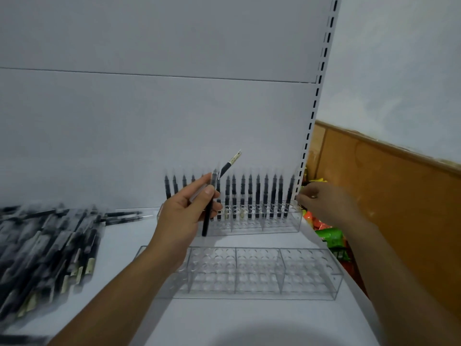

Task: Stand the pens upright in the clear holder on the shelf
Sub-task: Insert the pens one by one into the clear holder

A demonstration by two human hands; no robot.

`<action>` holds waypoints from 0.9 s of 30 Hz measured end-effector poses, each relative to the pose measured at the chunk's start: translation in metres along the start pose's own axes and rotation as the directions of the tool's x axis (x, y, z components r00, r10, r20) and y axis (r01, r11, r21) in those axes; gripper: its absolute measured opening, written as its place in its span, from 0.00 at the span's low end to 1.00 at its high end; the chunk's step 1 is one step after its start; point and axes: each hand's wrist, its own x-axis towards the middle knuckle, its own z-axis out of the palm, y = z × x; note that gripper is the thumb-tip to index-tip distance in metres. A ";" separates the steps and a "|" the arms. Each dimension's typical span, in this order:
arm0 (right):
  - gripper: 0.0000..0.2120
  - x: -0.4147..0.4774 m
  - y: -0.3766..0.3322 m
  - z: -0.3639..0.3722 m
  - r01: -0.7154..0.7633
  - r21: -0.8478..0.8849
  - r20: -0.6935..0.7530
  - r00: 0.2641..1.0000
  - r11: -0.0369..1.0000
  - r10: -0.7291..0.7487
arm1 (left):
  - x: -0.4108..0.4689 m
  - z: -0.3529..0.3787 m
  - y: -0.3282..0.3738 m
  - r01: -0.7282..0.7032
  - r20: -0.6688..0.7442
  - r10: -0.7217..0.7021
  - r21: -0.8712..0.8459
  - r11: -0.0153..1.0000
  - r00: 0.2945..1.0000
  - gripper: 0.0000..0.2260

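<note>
One row is filled: black pens with clear caps (257,196) stand along the back of the rear clear plastic holder (279,224) on the white shelf (224,320). I count at least fourteen, with some hidden behind my left hand (184,208), whose fingers pinch two more pens (206,221). My right hand (324,201) is at the holder's right end; I cannot tell its grip. Left to do are the front rows, a second empty clear holder (262,270) and a loose pile of pens (50,245), too blurred to count.

White back panel (149,116) (slotted upright (314,101)) beside brown wainscot (399,208).
</note>
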 end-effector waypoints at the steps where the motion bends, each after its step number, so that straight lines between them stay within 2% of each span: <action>1: 0.12 -0.005 -0.003 -0.007 0.000 0.002 -0.041 0.999 1.000 0.000 | 0.000 0.000 0.001 0.010 0.008 -0.010 -0.004 1.000 1.000 0.10; 3: 0.10 -0.015 -0.018 -0.019 0.051 0.087 -0.103 0.994 0.995 -0.042 | -0.001 0.000 0.003 0.023 0.021 -0.023 -0.013 1.000 1.000 0.10; 4: 0.10 -0.022 -0.031 -0.024 0.092 0.200 -0.094 0.993 0.975 -0.075 | -0.002 0.000 0.004 0.033 0.024 -0.032 -0.027 0.999 0.999 0.10; 6: 0.08 -0.037 -0.064 -0.029 0.123 0.482 -0.003 0.990 0.868 -0.138 | -0.002 -0.001 0.007 0.049 0.027 -0.047 -0.056 0.997 0.999 0.10; 8: 0.07 -0.047 -0.095 -0.029 0.100 0.615 0.093 0.976 0.782 -0.198 | -0.002 -0.003 0.009 0.045 0.033 -0.043 -0.059 0.997 0.999 0.11; 12: 0.10 -0.052 -0.140 -0.017 0.105 0.679 0.140 0.953 0.726 -0.269 | -0.002 -0.010 0.012 0.020 0.087 -0.015 -0.057 0.998 0.996 0.12; 17: 0.11 -0.054 -0.167 -0.003 0.102 0.751 0.067 0.971 0.652 -0.229 | 0.001 -0.024 0.020 -0.089 0.125 0.085 0.032 0.995 0.988 0.13; 21: 0.12 -0.052 -0.176 0.007 0.123 0.743 0.018 0.979 0.658 -0.204 | 0.003 -0.049 0.026 -0.141 0.160 0.117 0.153 0.978 0.980 0.13; 23: 0.11 -0.048 -0.178 0.009 0.122 0.777 -0.022 0.986 0.618 -0.167 | 0.005 -0.064 0.026 -0.166 0.101 0.149 0.177 0.970 0.984 0.13; 25: 0.10 -0.043 -0.180 0.010 0.105 0.813 -0.033 0.990 0.573 -0.136 | 0.008 -0.083 0.025 -0.179 -0.009 0.182 0.119 0.977 0.983 0.13; 27: 0.10 -0.036 -0.183 0.013 0.104 0.799 -0.029 0.990 0.592 -0.136 | 0.008 -0.100 0.022 -0.177 -0.092 0.183 0.069 0.982 0.979 0.13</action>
